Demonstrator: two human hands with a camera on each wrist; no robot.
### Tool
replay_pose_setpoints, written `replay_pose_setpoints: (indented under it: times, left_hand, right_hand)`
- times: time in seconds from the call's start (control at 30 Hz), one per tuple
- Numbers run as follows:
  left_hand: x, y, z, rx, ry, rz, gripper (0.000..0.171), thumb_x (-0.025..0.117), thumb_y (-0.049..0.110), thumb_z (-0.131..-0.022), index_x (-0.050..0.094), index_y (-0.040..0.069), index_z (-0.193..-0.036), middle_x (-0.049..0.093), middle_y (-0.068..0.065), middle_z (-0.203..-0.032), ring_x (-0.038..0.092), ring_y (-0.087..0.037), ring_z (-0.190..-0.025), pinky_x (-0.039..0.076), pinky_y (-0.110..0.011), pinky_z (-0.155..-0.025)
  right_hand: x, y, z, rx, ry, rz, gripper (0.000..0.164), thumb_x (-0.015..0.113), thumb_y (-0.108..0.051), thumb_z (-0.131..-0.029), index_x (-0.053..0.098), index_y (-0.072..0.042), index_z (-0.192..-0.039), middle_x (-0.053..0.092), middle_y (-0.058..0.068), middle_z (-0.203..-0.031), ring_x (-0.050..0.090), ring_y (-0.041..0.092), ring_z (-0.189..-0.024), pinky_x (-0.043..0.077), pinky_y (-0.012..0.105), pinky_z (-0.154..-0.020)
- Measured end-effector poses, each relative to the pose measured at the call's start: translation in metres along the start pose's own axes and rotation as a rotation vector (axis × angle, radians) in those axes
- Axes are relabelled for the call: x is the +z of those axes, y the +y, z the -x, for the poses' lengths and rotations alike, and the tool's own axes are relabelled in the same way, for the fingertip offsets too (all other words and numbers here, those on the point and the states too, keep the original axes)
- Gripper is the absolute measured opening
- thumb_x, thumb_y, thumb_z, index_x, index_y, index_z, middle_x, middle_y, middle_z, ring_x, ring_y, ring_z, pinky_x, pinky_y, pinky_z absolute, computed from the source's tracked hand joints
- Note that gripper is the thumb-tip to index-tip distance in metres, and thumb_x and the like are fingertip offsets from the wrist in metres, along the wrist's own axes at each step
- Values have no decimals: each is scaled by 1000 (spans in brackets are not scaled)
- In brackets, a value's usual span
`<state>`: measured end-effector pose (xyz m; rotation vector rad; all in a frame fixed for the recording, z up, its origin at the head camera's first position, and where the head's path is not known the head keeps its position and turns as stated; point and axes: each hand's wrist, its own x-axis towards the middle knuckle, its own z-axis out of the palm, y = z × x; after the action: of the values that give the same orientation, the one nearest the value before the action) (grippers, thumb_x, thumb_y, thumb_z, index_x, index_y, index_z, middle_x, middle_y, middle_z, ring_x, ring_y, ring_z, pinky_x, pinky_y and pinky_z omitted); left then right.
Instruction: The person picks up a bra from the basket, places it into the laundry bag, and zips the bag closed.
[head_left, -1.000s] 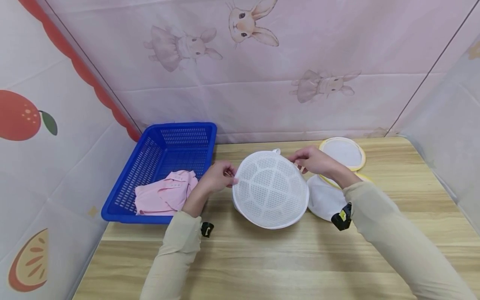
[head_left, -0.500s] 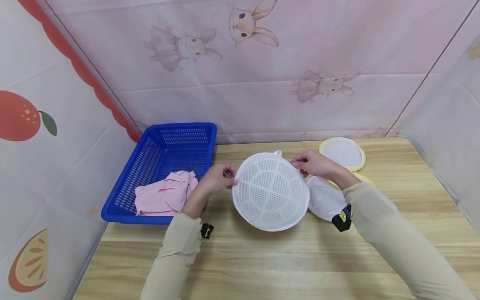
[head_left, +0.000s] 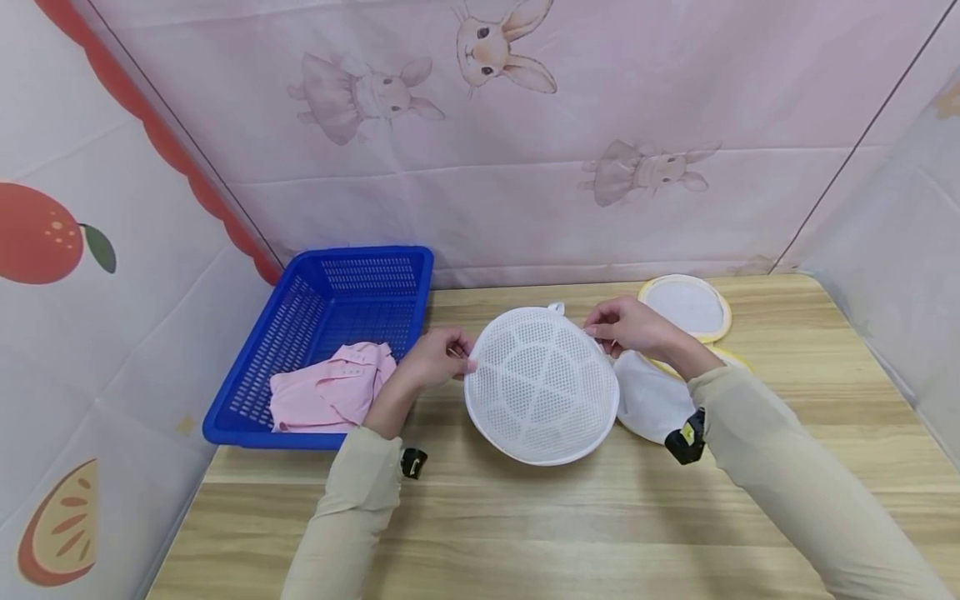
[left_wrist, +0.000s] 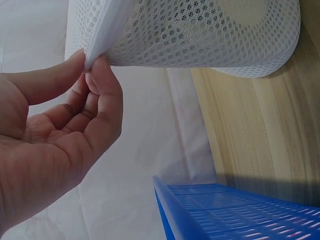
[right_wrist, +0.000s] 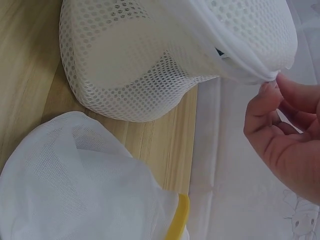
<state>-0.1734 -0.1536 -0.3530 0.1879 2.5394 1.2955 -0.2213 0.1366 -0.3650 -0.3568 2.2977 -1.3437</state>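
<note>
A round white mesh laundry bag (head_left: 542,387) stands in the middle of the table, its netted face tilted towards me. My left hand (head_left: 437,357) pinches its rim on the left between thumb and forefinger; the left wrist view shows the left hand (left_wrist: 70,110) with the other fingers curled below the white edge band. On the upper right, my right hand (head_left: 626,323) pinches the rim near a small white loop (head_left: 556,307). In the right wrist view, the right hand (right_wrist: 287,120) holds the end of the edge band, where a small dark gap shows. The bag's underside is hidden.
A blue plastic basket (head_left: 225,425) stands at the left with a pink garment (head_left: 330,387) in it. At the right lie a white mesh bag (head_left: 648,396), partly behind the right arm, and a yellow-edged round mesh piece (head_left: 685,306). Fabric walls (head_left: 525,208) border the wooden table (head_left: 525,533).
The mesh bag's face has sunk slightly towards me. My right hand has shifted a little to the right along the rim, while the left hand has hardly moved.
</note>
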Motion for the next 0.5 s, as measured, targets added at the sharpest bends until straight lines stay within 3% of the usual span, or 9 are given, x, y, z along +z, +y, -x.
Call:
replay_pose_setpoints:
  times: [0.13, 0.5]
  left_hand:
    - [0, 0, 0, -1, -7, 6, 10, 64, -5, -79, 55, -5, -82, 54, -8, -73, 53, -15, -63, 53, -27, -60]
    - [0, -1, -1, -24, -24, 12, 10, 64, -5, -79, 55, -5, -83, 53, -7, -71, 56, -19, -65, 54, -31, -63]
  right_hand:
    - [0, -1, 0, 12, 15, -20, 12, 53, 0, -90, 57, 10, -95, 51, 7, -67, 49, 14, -58, 45, 22, -51]
    - [-2, 0, -1, 13, 10, -104, 12, 55, 3, -87, 55, 12, -95, 53, 9, -73, 53, 15, -63, 49, 23, -57]
